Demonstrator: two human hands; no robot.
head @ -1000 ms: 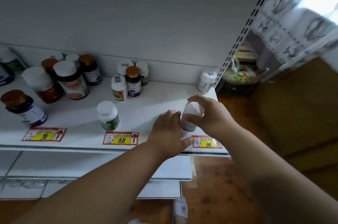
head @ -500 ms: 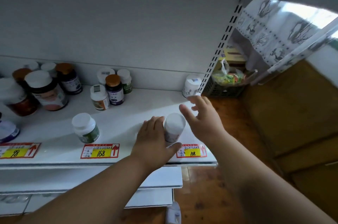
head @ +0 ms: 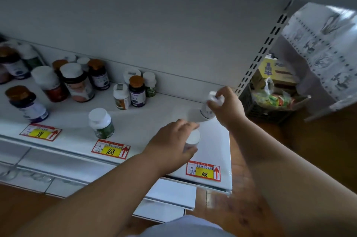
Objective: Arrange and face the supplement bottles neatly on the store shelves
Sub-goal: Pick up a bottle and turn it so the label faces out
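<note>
At the near right edge of the white metal shelf (head: 218,140), above the red-and-yellow price tag marked 108 (head: 203,171), the left hand (head: 172,144) is curling round a small white-capped bottle (head: 192,138). Bare shelf is lying open between it and the white-capped green-labelled bottle (head: 101,123) to the left. Farther right, at the shelf's end, the right hand (head: 227,107) is pinching the cap of a second white bottle (head: 207,109); half a second ago it was hovering spread, the bottle standing untouched. Far left, a cluster of brown-capped and white-capped bottles (head: 77,82) is crowding the grey back panel (head: 173,33).
</note>
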